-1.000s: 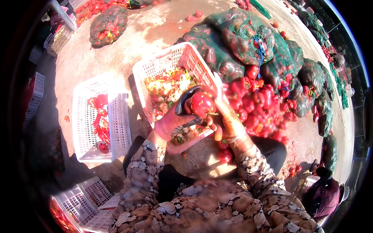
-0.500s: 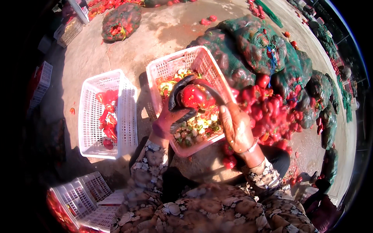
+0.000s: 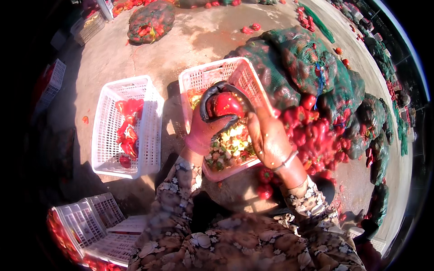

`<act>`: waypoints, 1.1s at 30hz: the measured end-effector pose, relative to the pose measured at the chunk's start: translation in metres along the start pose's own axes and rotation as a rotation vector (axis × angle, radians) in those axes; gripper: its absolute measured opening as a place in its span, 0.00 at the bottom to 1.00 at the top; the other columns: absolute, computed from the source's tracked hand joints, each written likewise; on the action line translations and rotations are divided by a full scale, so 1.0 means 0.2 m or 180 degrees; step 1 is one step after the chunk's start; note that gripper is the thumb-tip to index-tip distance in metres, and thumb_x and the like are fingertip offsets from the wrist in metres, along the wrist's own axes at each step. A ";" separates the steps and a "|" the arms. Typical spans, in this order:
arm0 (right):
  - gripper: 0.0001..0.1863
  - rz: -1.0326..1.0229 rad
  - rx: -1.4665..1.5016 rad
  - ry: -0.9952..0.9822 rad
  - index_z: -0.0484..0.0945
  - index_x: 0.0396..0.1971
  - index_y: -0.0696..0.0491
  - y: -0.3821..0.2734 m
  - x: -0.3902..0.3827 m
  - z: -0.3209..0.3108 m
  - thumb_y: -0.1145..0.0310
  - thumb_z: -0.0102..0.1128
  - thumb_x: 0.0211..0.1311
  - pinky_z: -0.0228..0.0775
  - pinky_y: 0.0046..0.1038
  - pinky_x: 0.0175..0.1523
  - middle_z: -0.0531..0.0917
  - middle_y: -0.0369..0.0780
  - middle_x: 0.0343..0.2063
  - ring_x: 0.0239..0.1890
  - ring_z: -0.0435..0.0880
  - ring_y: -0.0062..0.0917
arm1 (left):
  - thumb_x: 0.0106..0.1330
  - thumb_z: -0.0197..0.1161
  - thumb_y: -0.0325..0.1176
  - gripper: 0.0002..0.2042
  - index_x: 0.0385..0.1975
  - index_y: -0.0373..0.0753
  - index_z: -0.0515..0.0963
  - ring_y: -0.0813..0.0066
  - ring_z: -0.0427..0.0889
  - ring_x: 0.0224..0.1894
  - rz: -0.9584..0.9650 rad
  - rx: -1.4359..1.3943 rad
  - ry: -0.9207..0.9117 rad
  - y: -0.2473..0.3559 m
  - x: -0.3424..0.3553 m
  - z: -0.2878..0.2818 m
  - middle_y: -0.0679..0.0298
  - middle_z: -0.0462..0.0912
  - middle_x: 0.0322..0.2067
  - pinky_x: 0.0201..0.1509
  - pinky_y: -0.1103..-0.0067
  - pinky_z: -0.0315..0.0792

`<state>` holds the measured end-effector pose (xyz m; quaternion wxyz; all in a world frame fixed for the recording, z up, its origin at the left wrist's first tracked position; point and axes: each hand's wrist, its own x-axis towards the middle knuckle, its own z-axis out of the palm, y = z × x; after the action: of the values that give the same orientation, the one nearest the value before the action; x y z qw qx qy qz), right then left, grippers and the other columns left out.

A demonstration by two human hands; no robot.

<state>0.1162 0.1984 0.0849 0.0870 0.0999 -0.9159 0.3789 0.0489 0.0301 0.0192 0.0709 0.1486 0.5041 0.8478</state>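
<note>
A red bell pepper (image 3: 227,105) sits in my left hand (image 3: 205,124), whose dark-fingered glove curls round it. My right hand (image 3: 271,140) is closed on a knife (image 3: 245,98); its dark curved blade lies along the pepper's right side, and the handle is hidden in my fingers. Both hands are above a pinkish-white plastic crate (image 3: 212,67). Pale and green pepper cores and scraps (image 3: 235,143) cover its bottom. To the left, a white crate (image 3: 153,135) holds several cut red pepper pieces (image 3: 129,135).
Loose red peppers (image 3: 314,137) are heaped right of the crate, close to my right forearm. Behind them stand full green mesh sacks (image 3: 303,63). Another filled sack (image 3: 151,22) lies at the far left. Tilted white crates (image 3: 83,226) with red peppers lie at lower left.
My view has shifted slightly. The pepper has turned in my left hand, and the knife blade has moved closer round its right side as my right hand tilted.
</note>
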 end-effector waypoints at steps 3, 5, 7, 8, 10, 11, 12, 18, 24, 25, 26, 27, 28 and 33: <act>0.08 0.0128 0.0215 0.0276 0.69 0.39 0.63 0.01 -0.07 0.06 0.73 0.49 0.65 0.66 0.47 0.29 0.77 0.55 0.21 0.24 0.77 0.51 | 0.48 0.75 0.24 0.37 0.62 0.36 0.66 0.74 0.73 0.58 -0.0164 -0.0045 0.0013 0.02 -0.03 0.05 0.63 0.74 0.56 0.62 0.76 0.70; 0.10 -0.0045 0.0123 0.0414 0.69 0.41 0.63 0.02 -0.09 0.08 0.73 0.50 0.64 0.67 0.47 0.29 0.77 0.54 0.21 0.24 0.77 0.50 | 0.49 0.74 0.24 0.37 0.62 0.36 0.67 0.74 0.73 0.58 -0.0446 -0.0324 0.0153 0.07 -0.05 0.09 0.63 0.74 0.56 0.62 0.76 0.70; 0.12 -0.0309 -0.0203 0.0493 0.68 0.44 0.64 0.01 -0.11 0.10 0.73 0.50 0.64 0.67 0.46 0.29 0.77 0.54 0.21 0.24 0.78 0.50 | 0.49 0.74 0.24 0.37 0.62 0.36 0.67 0.74 0.73 0.58 -0.0045 0.0139 -0.0154 0.05 -0.08 0.06 0.63 0.74 0.56 0.62 0.76 0.71; 0.12 0.0255 0.0104 0.0175 0.69 0.44 0.63 0.05 -0.13 0.10 0.72 0.48 0.67 0.69 0.42 0.31 0.77 0.54 0.24 0.26 0.79 0.45 | 0.49 0.73 0.23 0.36 0.62 0.36 0.66 0.74 0.73 0.58 0.0024 0.0236 -0.0195 0.02 -0.07 0.06 0.63 0.74 0.56 0.62 0.76 0.71; 0.11 0.0526 0.0197 -0.0071 0.69 0.43 0.63 0.12 -0.14 0.09 0.70 0.46 0.69 0.70 0.37 0.33 0.77 0.53 0.26 0.28 0.80 0.40 | 0.51 0.73 0.23 0.36 0.62 0.35 0.66 0.74 0.73 0.58 0.0174 0.0413 -0.0260 -0.05 -0.05 0.07 0.62 0.74 0.56 0.62 0.75 0.71; 0.10 0.0212 0.0065 -0.0030 0.69 0.41 0.63 0.16 -0.10 0.07 0.70 0.47 0.69 0.70 0.36 0.32 0.76 0.52 0.24 0.26 0.79 0.40 | 0.51 0.73 0.23 0.35 0.62 0.35 0.66 0.74 0.73 0.58 -0.0127 0.0262 -0.0192 -0.06 -0.02 0.07 0.62 0.74 0.56 0.62 0.75 0.71; 0.10 -0.0110 -0.0027 -0.0014 0.69 0.39 0.63 0.17 -0.05 0.05 0.70 0.48 0.68 0.70 0.36 0.31 0.76 0.51 0.23 0.25 0.79 0.39 | 0.51 0.73 0.23 0.35 0.62 0.35 0.66 0.73 0.73 0.58 -0.0440 0.0146 -0.0087 -0.06 -0.02 0.06 0.62 0.74 0.56 0.63 0.75 0.71; 0.09 -0.0809 -0.0282 -0.0104 0.70 0.34 0.62 0.09 0.05 0.08 0.70 0.48 0.68 0.68 0.41 0.31 0.75 0.53 0.20 0.25 0.77 0.49 | 0.56 0.69 0.22 0.31 0.61 0.34 0.67 0.73 0.75 0.56 0.0067 0.0141 0.0370 0.03 -0.05 0.06 0.60 0.75 0.55 0.59 0.77 0.73; 0.06 0.0256 0.0034 0.0934 0.70 0.35 0.61 0.09 0.04 0.41 0.73 0.50 0.67 0.66 0.46 0.29 0.75 0.56 0.20 0.25 0.78 0.52 | 0.59 0.68 0.30 0.26 0.58 0.37 0.71 0.74 0.76 0.51 -0.0275 0.0167 0.0452 0.00 -0.04 0.05 0.63 0.77 0.48 0.54 0.78 0.73; 0.06 0.0386 -0.0008 0.0815 0.70 0.35 0.61 0.09 0.05 0.38 0.73 0.50 0.68 0.66 0.46 0.29 0.75 0.56 0.19 0.25 0.78 0.52 | 0.59 0.67 0.31 0.25 0.58 0.37 0.71 0.74 0.76 0.50 -0.0531 0.0012 0.0493 -0.01 -0.04 0.03 0.63 0.77 0.47 0.53 0.78 0.73; 0.06 0.0514 -0.0049 0.0695 0.70 0.35 0.61 0.09 0.06 0.35 0.73 0.50 0.68 0.66 0.46 0.29 0.75 0.55 0.19 0.24 0.78 0.52 | 0.60 0.67 0.32 0.24 0.57 0.38 0.72 0.74 0.76 0.49 -0.0812 -0.0135 0.0526 -0.01 -0.04 0.00 0.64 0.77 0.46 0.53 0.78 0.73; 0.07 0.0247 -0.0132 0.0822 0.70 0.34 0.61 0.10 0.07 0.34 0.72 0.51 0.67 0.66 0.47 0.29 0.75 0.54 0.18 0.23 0.78 0.51 | 0.60 0.67 0.33 0.24 0.57 0.38 0.72 0.74 0.76 0.49 -0.1082 -0.0277 0.0549 -0.02 -0.02 -0.03 0.64 0.78 0.45 0.52 0.78 0.73; 0.07 0.0140 -0.0333 0.0761 0.70 0.34 0.61 0.12 0.08 0.31 0.72 0.51 0.66 0.67 0.47 0.29 0.76 0.54 0.18 0.24 0.78 0.51 | 0.60 0.67 0.35 0.23 0.56 0.39 0.73 0.74 0.76 0.48 -0.1365 -0.0471 0.0556 -0.04 0.00 -0.05 0.65 0.78 0.44 0.51 0.78 0.73; 0.09 -0.0080 -0.0953 0.0436 0.71 0.36 0.57 0.18 0.07 0.33 0.67 0.54 0.62 0.71 0.47 0.32 0.79 0.53 0.29 0.28 0.80 0.48 | 0.62 0.66 0.41 0.21 0.54 0.42 0.76 0.75 0.76 0.43 -0.2215 -0.0905 0.0854 -0.10 0.03 -0.09 0.67 0.78 0.39 0.48 0.78 0.72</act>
<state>0.0872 0.1744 0.0176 0.1680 0.0713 -0.9527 0.2430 0.0360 0.0269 -0.0049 0.3073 -0.1543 0.4067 0.8464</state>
